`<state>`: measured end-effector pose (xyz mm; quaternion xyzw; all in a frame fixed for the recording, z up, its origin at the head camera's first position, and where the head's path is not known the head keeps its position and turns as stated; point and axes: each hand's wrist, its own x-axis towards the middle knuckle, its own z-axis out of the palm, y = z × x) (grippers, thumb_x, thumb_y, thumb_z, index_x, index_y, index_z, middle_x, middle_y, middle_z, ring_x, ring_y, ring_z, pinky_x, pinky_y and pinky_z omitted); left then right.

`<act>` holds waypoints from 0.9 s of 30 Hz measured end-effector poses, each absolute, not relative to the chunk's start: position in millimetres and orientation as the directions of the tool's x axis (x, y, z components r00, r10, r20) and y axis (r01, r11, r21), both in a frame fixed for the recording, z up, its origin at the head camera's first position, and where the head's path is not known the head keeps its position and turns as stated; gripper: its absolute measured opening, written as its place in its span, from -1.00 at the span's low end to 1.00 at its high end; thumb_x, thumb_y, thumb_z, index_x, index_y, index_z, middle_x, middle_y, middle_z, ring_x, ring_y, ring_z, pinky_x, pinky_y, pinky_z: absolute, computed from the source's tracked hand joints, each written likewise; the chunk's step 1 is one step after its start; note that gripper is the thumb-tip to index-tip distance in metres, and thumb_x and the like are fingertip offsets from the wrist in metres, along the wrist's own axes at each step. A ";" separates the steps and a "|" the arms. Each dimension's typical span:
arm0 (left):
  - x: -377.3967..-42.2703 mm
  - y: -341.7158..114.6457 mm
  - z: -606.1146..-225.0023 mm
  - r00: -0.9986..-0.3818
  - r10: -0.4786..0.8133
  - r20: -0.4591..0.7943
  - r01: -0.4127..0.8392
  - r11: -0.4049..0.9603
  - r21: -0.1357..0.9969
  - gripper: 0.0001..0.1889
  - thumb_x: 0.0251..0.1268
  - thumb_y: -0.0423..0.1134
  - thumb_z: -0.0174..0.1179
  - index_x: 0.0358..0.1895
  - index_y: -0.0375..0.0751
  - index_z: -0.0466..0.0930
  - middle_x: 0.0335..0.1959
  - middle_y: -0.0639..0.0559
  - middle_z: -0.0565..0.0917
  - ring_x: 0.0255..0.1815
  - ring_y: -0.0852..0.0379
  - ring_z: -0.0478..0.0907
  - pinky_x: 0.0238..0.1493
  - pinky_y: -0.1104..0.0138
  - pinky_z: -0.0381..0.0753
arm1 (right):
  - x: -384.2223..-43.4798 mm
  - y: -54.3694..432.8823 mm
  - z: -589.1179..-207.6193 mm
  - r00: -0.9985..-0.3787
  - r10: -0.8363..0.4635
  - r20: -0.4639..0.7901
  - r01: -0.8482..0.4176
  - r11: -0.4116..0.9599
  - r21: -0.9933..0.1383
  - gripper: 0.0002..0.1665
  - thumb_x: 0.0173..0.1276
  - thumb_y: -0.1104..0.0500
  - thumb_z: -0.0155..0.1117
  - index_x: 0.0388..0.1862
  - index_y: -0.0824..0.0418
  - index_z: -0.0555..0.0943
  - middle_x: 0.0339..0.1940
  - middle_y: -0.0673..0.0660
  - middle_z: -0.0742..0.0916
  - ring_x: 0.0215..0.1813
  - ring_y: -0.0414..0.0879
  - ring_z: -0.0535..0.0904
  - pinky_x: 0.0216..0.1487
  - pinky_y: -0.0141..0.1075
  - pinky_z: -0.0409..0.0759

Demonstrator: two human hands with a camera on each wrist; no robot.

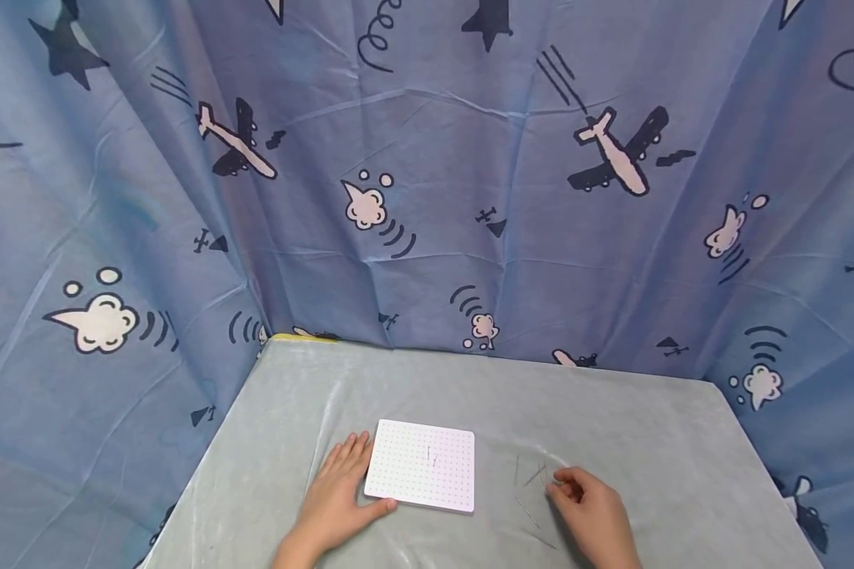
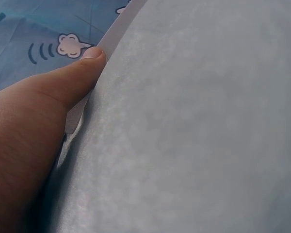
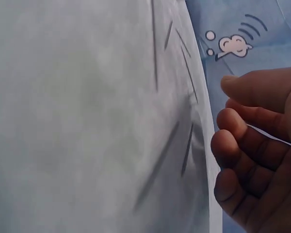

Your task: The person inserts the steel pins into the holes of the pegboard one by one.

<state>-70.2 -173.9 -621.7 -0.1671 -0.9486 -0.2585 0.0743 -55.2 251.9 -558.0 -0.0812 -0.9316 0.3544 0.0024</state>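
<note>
A white board (image 1: 420, 490) with a grid of small holes lies on the table. Two thin metal pins (image 1: 429, 453) show near its middle, seemingly standing in holes. My left hand (image 1: 334, 494) rests flat at the board's left side, fingers straight, its thumb touching the near edge; the left wrist view shows that thumb (image 2: 82, 73) against the board's side. To the board's right, several loose thin metal pins (image 1: 528, 512) lie scattered. My right hand (image 1: 591, 506) is beside them, fingers loosely bent. In the right wrist view its thumb (image 3: 257, 87) is apart from the fingers, with no pin visible between them.
Grey cloth covers the table (image 1: 655, 442). A blue patterned curtain (image 1: 427, 197) hangs behind it and along both sides. At the far left corner of the table is a yellow strip (image 1: 302, 338).
</note>
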 end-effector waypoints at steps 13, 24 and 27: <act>-70.9 -172.8 -620.9 -0.936 0.277 0.219 0.349 0.817 0.459 0.19 0.20 0.60 0.31 0.65 -0.29 0.40 0.67 -0.16 0.39 0.76 -0.13 0.15 0.78 0.05 -0.02 | -43.2 270.3 -560.8 -0.978 0.164 -0.131 0.210 0.788 -0.579 -0.82 0.39 0.11 0.56 -0.31 0.15 0.74 -0.49 -0.09 0.66 -0.43 -0.17 0.54 -0.34 -0.24 0.57; -70.7 -172.6 -620.9 -0.937 0.278 0.212 0.346 0.826 0.445 0.19 0.20 0.61 0.31 0.65 -0.28 0.39 0.68 -0.15 0.38 0.77 -0.11 0.14 0.78 0.06 -0.03 | -37.3 269.2 -557.8 -0.977 0.119 -0.175 0.197 0.815 -0.545 -0.77 0.39 0.09 0.56 -0.39 0.13 0.70 -0.54 -0.08 0.63 -0.47 -0.14 0.51 -0.40 -0.23 0.54; -69.8 -172.1 -620.5 -0.936 0.278 0.216 0.348 0.822 0.450 0.19 0.20 0.60 0.32 0.65 -0.30 0.40 0.67 -0.16 0.39 0.76 -0.13 0.15 0.78 0.04 -0.02 | -36.0 268.2 -557.9 -0.977 0.111 -0.185 0.194 0.824 -0.532 -0.78 0.40 0.10 0.55 -0.41 0.11 0.69 -0.56 -0.08 0.62 -0.49 -0.14 0.50 -0.42 -0.23 0.53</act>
